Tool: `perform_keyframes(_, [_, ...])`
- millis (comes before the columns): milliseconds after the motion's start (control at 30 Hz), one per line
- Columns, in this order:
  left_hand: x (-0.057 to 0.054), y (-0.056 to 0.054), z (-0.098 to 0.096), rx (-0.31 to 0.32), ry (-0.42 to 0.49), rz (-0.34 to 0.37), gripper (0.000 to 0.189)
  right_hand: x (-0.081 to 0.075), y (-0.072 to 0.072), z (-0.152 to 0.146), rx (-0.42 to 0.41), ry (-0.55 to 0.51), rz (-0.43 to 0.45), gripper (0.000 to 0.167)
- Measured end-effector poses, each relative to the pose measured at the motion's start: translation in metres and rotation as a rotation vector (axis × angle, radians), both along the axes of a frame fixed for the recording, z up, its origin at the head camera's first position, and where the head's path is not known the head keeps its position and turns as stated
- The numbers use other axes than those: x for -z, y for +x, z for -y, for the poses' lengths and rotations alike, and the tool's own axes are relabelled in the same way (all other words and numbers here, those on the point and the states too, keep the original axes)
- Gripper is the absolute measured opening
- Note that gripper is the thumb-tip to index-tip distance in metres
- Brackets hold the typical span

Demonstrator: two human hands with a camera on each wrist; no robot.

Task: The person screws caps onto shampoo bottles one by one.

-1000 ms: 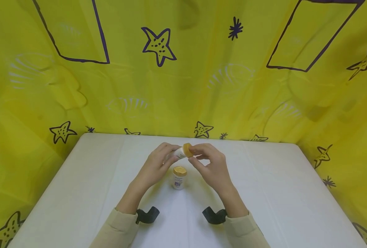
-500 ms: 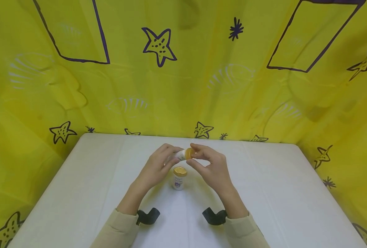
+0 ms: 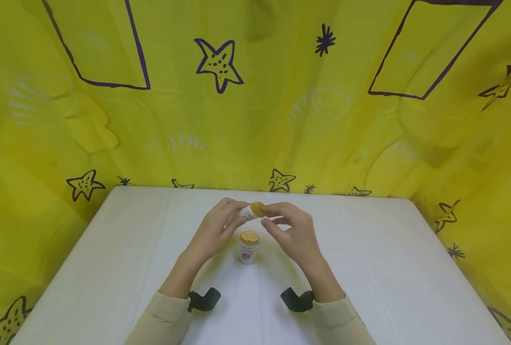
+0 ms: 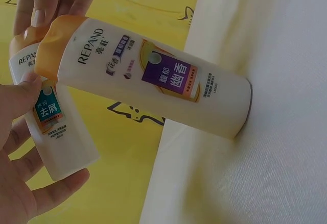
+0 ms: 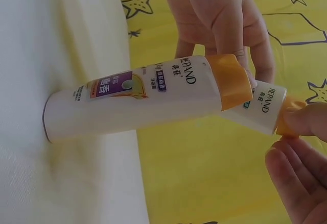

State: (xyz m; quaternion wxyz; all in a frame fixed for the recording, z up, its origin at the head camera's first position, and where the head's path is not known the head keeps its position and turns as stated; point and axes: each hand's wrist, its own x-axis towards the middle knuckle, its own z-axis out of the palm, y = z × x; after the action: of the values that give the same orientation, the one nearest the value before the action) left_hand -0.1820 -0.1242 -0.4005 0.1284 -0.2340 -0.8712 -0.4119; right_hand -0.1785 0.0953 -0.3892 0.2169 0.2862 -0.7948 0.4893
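My left hand (image 3: 212, 227) holds a small white shampoo bottle (image 4: 64, 137) with an orange cap and a green label, tilted above the table. Its cap (image 5: 291, 117) points toward my right hand (image 3: 292, 230), whose thumb and fingertips pinch it in the right wrist view. Below the hands, a second white bottle (image 3: 248, 251), with a gold-orange cap and a purple label, stands upright on the table. Neither hand touches this second bottle. In both wrist views it partly covers the held one.
A white cloth covers the table (image 3: 367, 268). Behind it hangs a yellow curtain (image 3: 247, 124) with starfish drawings. Black wrist mounts (image 3: 205, 299) stick inward from both forearms, nearer the front than the standing bottle.
The held bottle swings slightly to the right and lower, then back left. My right fingers, spread about the cap half a second ago, now sit closer on it. The standing bottle stays put.
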Motion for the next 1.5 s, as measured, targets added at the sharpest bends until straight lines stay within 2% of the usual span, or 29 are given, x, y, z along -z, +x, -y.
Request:
perform_keyframes(267, [0.0003,0.0003,0.0013,-0.006,0.006,0.017,0.028,0.0011,-0.0002,0.0015,-0.001,0.020,-0.020,0.030])
perform_keyframes(533, [0.0002,-0.0001,-0.0013,0.040,0.002,0.002,0.029,0.0000,-0.0004,0.0006,0.087,0.038,-0.043,0.023])
perform_keyframes(800, [0.0007,0.0012,-0.0059,0.049,-0.030,-0.026,0.030,0.0002,0.0002,0.0020,0.105,-0.018,-0.053,0.016])
perform_keyframes(1000, [-0.0005,0.0022,-0.0049,0.037,-0.037,-0.060,0.030,0.0004,0.0016,0.0049,0.090,-0.070,-0.046,0.019])
perform_keyframes(1133, [-0.0012,0.0027,-0.0042,0.038,-0.032,-0.076,0.029,0.0005,0.0014,0.0056,0.102,-0.064,-0.042,0.023])
perform_keyframes(1267, [-0.0016,0.0031,-0.0043,0.044,-0.037,-0.108,0.028,-0.0003,0.0032,0.0065,0.121,-0.067,-0.017,0.024])
perform_keyframes(1400, [-0.0020,0.0030,-0.0037,0.047,-0.052,-0.155,0.027,-0.0019,0.0057,0.0080,0.131,-0.119,0.051,0.023])
perform_keyframes(1500, [-0.0015,0.0021,-0.0024,0.053,-0.050,-0.159,0.027,-0.0020,0.0056,0.0080,0.120,-0.124,0.081,0.025])
